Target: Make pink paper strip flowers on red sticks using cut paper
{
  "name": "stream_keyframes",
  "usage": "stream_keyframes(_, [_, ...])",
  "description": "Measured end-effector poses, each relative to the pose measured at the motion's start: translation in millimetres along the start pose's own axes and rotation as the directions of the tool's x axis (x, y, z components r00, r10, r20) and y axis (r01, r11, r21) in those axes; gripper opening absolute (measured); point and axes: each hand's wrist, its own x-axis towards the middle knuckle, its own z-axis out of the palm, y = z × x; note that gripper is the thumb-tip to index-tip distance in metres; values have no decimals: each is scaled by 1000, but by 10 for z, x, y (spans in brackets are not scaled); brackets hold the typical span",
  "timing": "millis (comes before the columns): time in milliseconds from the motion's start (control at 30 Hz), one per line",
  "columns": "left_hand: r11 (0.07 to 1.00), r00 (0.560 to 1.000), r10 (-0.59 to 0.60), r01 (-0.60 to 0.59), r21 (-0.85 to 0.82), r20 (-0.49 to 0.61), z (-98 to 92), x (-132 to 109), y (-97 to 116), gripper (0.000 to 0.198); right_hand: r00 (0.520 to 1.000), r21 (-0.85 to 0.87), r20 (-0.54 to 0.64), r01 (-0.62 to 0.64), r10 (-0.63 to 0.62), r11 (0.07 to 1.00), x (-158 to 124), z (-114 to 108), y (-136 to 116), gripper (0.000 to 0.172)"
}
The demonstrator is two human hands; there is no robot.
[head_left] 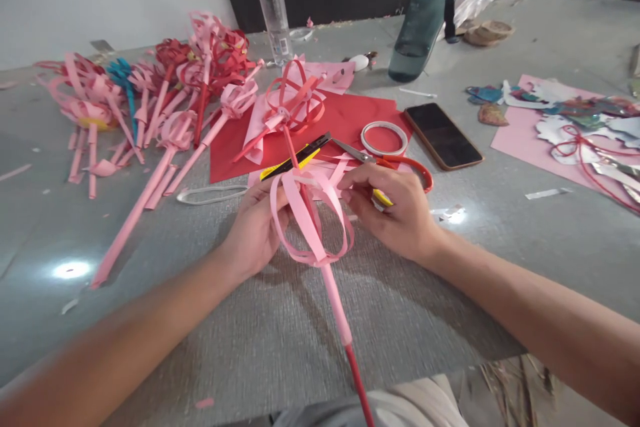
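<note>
A heap of finished flowers (150,100) lies far left; the left hand (255,230) has its fingers closed on the loops of the pink flower (313,223), held between both hands over the table (250,333); its stem runs from the near edge away, head pointing toward the red sheet (360,117); the right hand (397,213) pinches a loop's top.

A paper-craft workplace is shown, more a makeshift hobby or classroom corner than a workshop. A grey counter (500,267) is strewn with paper scraps. A heap of finished paper flowers on rolled stems (150,100) is piled at one side. Red paper sheets (350,120), a tape roll (384,139), scissors (385,161) and a box cutter (297,157) are laid out, with cut-outs on a pink sheet (525,140).
</note>
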Motion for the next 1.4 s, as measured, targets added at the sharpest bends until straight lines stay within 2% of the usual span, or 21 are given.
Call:
stream_keyframes(67, [1000,1000,5,-6,-30,-18,-10,14,-6,17,996,24,88,-15,13,1000,-9,4,0,20])
stream_keyframes(133, [998,999,1,-3,-57,-38,-32,30,-15,18,992,23,121,-47,44,999,-10,5,-17,18])
stream_keyframes(333, [999,999,-25,24,-23,-26,-83,54,-33,22,986,-1,50,-160,160,987,14,-4,-65,13])
stream_keyframes(500, [998,1000,17,-17,57,-6,-113,62,-93,25,951,157,68,-310,303,938,10,48,-45,17])
stream_keyframes(633, [994,999,38,-40,103,19,-129,68,-124,26,952,208,59,-307,302,929,12,78,-36,18])
stream_keyframes(800, [993,998,35,-40,107,47,-99,45,-96,22,956,169,21,-290,291,942,25,80,-25,18])
stream_keyframes(967, [987,996,64,-72,144,58,-87,33,-92,15,947,185,61,-322,316,928,22,89,-20,20])
stream_keyframes(1133, [976,993,87,-102,192,84,-74,31,-99,20,959,124,64,-284,277,951,33,82,-9,10])
stream_keyframes(1267, [982,995,95,-98,164,28,-77,38,-114,32,970,122,57,-243,238,962,48,80,-19,9])
stream_keyframes(1400, [977,993,114,-112,182,-4,-110,58,-148,26,963,145,67,-268,261,953,46,91,-40,7])
